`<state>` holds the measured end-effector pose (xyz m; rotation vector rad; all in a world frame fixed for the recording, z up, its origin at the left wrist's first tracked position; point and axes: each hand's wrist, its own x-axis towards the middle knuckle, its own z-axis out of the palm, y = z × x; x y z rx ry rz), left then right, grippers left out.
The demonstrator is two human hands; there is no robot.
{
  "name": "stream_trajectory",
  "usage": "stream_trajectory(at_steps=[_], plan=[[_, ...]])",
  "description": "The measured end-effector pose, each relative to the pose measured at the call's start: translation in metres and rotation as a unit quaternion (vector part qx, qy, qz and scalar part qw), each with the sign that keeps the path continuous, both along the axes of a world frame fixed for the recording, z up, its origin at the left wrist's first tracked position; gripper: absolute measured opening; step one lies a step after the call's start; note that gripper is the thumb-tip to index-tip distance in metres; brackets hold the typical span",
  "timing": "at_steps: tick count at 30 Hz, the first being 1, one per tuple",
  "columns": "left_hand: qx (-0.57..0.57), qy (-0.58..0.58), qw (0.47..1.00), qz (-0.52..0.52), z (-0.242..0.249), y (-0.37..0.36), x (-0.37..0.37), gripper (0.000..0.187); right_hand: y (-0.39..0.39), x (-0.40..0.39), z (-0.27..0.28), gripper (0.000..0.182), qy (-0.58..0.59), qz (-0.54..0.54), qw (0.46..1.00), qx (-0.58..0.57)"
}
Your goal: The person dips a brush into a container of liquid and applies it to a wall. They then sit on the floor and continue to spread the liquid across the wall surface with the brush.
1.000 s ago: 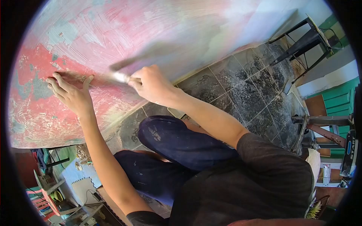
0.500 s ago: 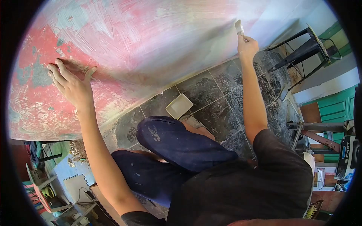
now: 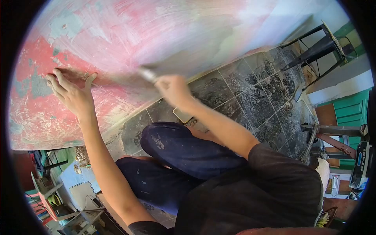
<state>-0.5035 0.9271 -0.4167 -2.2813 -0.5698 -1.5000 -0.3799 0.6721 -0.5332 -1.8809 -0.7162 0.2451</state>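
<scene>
My right hand (image 3: 175, 91) is closed around the handle of a paintbrush (image 3: 147, 73), whose pale head is smeared by motion close against the wall (image 3: 105, 47). That wall carries streaky white paint over pink and red, with grey bare patches at the left. Against the red part rests my left hand (image 3: 72, 92), fingers spread and nothing in it. Below my right hand a shallow cream tray (image 3: 182, 116) sits on the floor, partly hidden by the hand and forearm.
Dark, paint-smudged tiles (image 3: 250, 94) cover the floor along the wall. A black metal stool (image 3: 317, 49) stands at the upper right. Beyond my right elbow are a wooden frame (image 3: 333, 131) and a green door (image 3: 354, 115). Behind my left arm lies household clutter with bananas (image 3: 55, 199).
My right hand has swept the paintbrush along the wall from the upper right toward my left hand, and now overlaps the tray. My left hand stays put on the wall.
</scene>
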Motion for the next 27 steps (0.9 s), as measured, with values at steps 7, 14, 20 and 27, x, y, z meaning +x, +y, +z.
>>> stream_trajectory(at_steps=[7, 14, 20, 27], plan=[[0.002, 0.002, 1.0, -0.006, -0.002, 0.006, -0.002, 0.123, -0.115, 0.103, 0.0, 0.029, -0.093, -0.274, 0.956, -0.04], [0.009, 0.008, 1.0, 0.0, -0.003, 0.007, -0.002, 0.123, -0.126, 0.064, -0.09, 0.043, 0.008, 0.004, 0.924, -0.381], [-0.002, 0.007, 1.0, -0.003, -0.006, 0.007, -0.001, 0.121, -0.083, 0.035, -0.21, 0.033, -0.106, 0.025, 0.873, -0.476], [0.006, 0.021, 1.0, -0.019, -0.009, 0.015, -0.005, 0.121, -0.05, 0.029, -0.235, 0.03, -0.1, 0.1, 0.836, -0.53]])
